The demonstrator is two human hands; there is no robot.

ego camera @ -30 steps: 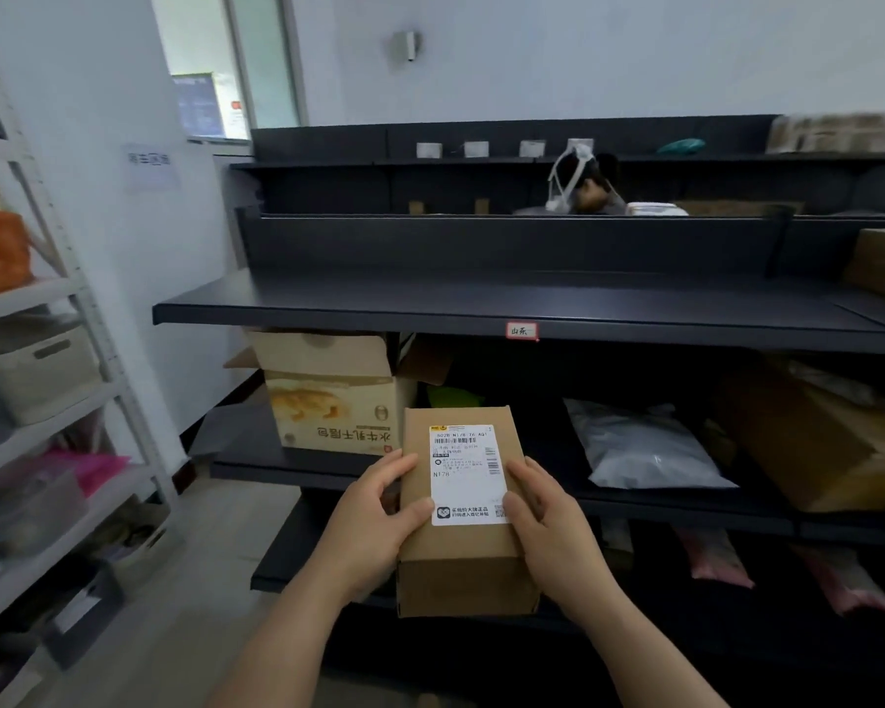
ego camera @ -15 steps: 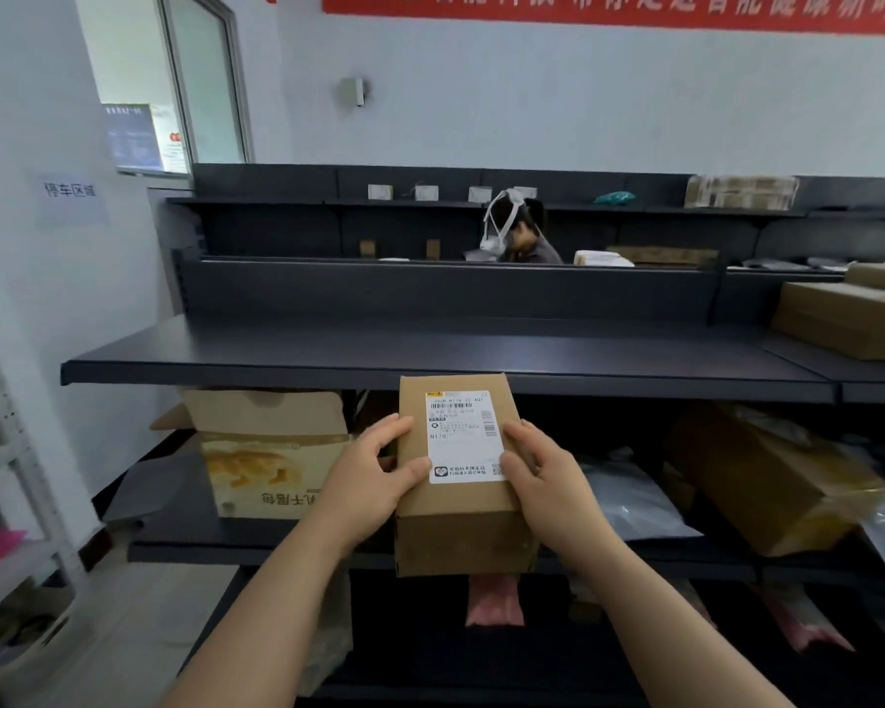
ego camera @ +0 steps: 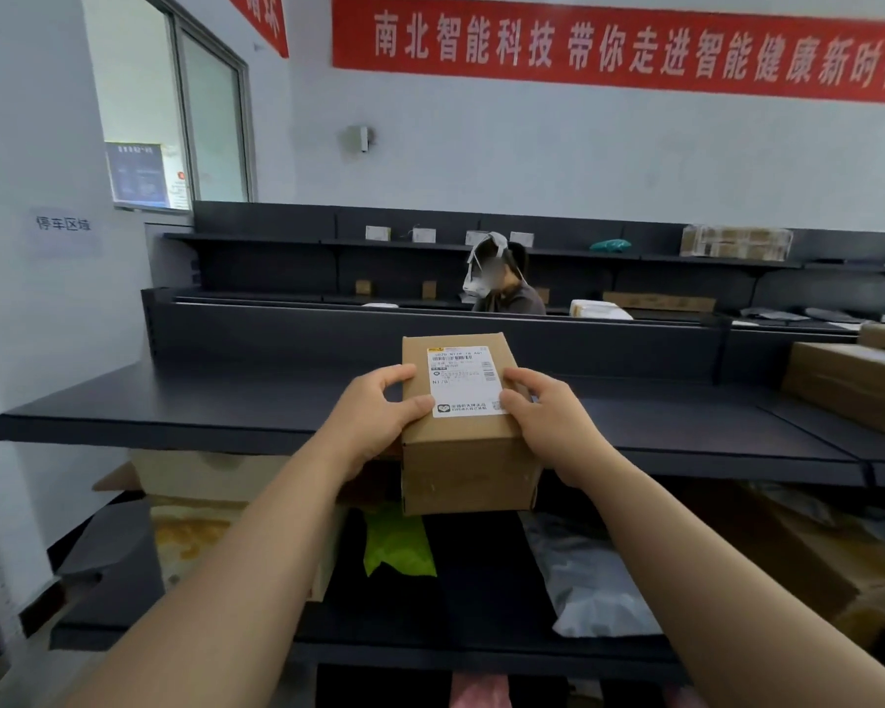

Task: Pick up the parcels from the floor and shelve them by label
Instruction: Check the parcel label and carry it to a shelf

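Observation:
I hold a small brown cardboard parcel with a white shipping label on its top face. My left hand grips its left side and my right hand grips its right side, thumbs on the label. The parcel hangs at the front edge of the dark upper shelf, its far end over the shelf board.
Flat cardboard boxes lie on the upper shelf at the right. On the shelf below sit an open carton, a green bag, a grey poly bag and a brown box. A person sits behind the shelving.
Both hands have raised the parcel from the lower shelf level up to the upper shelf's front edge. My view has tilted upward, showing the red banner.

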